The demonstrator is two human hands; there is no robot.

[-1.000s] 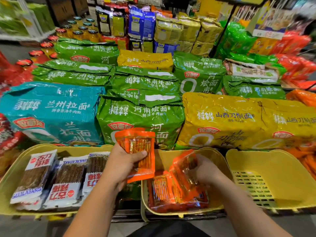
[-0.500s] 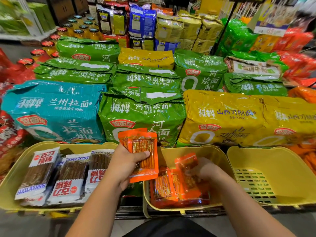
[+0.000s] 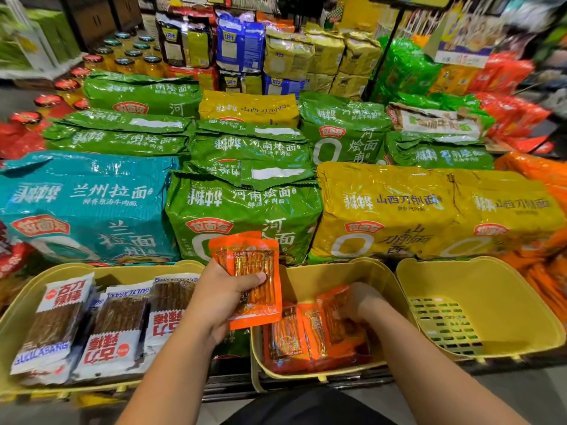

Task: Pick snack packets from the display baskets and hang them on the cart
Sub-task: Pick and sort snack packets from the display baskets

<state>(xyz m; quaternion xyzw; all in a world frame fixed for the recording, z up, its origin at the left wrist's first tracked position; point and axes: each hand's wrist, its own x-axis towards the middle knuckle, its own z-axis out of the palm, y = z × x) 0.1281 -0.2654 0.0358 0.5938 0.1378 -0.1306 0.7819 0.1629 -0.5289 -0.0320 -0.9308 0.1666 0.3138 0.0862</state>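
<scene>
My left hand (image 3: 219, 297) grips a small stack of orange snack packets (image 3: 256, 271) upright, above the gap between the left and middle baskets. My right hand (image 3: 360, 303) reaches down into the middle yellow basket (image 3: 325, 273), its fingers curled on an orange packet (image 3: 333, 308) that stands tilted there. More orange packets (image 3: 287, 338) lie on the basket's floor. The cart is not in view.
A left yellow basket (image 3: 129, 268) holds white and brown stick-snack packets (image 3: 118, 323). A right yellow basket (image 3: 478, 289) shows a bare slotted floor. Behind the baskets lie large teal (image 3: 86, 204), green (image 3: 242, 207) and yellow (image 3: 392, 207) noodle multipacks. Jars and more goods stand farther back.
My right hand has sunk lower into the middle basket with the orange packet it held raised. My left hand keeps its packets in about the same place.
</scene>
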